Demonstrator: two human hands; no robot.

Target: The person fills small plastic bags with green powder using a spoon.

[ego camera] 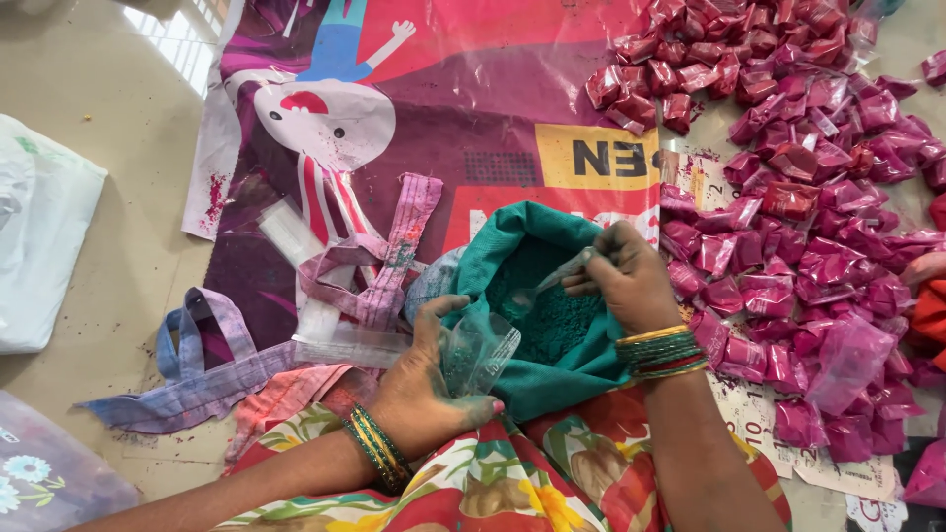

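We count one clear plastic pouch (pixel 480 350) gripped by our left hand (pixel 431 384); our right hand (pixel 631 281) pinches one small metal spoon (pixel 552 278) over one teal cloth bag of green powder (pixel 552 315).

left hand (pixel 426 379): near edge, holds small clear plastic pouch (pixel 480 347), just left of teal cloth sack (pixel 547 296)
right hand (pixel 623 279): over sack mouth, holds metal spoon (pixel 552 276) dipping into teal powder (pixel 547 315) inside sack
sack: centre, on printed purple plastic sheet (pixel 463 99)
pile of filled pink plastic packets (pixel 798 197): right of sack
stack of empty clear pouches (pixel 335 330): left of sack, among cloth strips (pixel 227 355)
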